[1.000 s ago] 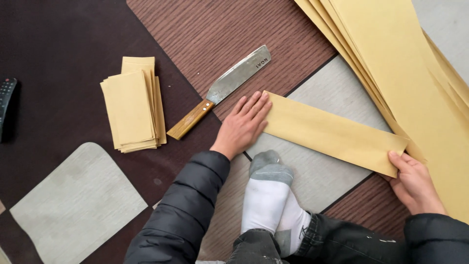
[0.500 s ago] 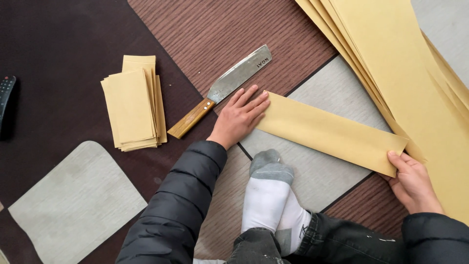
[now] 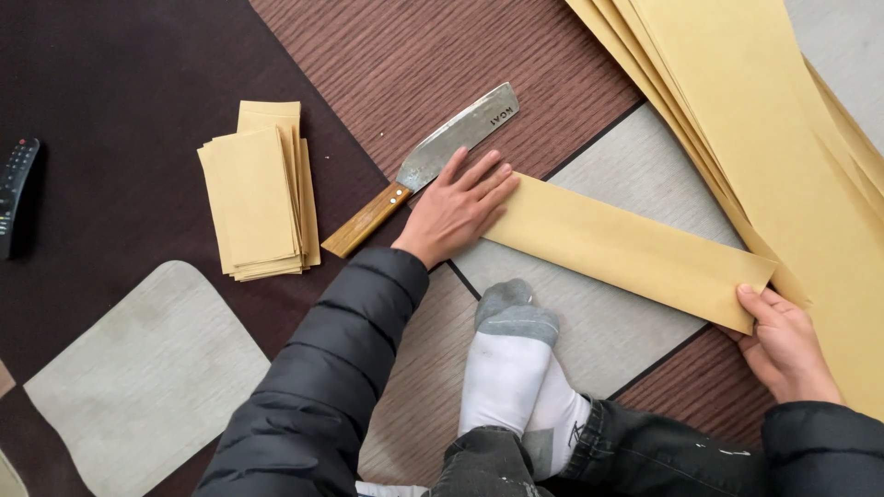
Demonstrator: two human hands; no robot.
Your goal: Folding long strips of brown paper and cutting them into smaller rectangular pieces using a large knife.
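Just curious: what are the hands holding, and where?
The long paper strip: left hand flat on one end, right hand pinching the other end's corner.

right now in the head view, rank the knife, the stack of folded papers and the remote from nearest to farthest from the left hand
1. Knife: just above the left hand, blade beside the fingers.
2. Stack of folded papers: farther left on the floor.
3. Remote: at the far left edge.

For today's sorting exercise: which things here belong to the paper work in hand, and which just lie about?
In the work: left hand, right hand, long paper strip, knife, big paper sheets, stack of cut pieces.
Lying about: remote control, grey mat.
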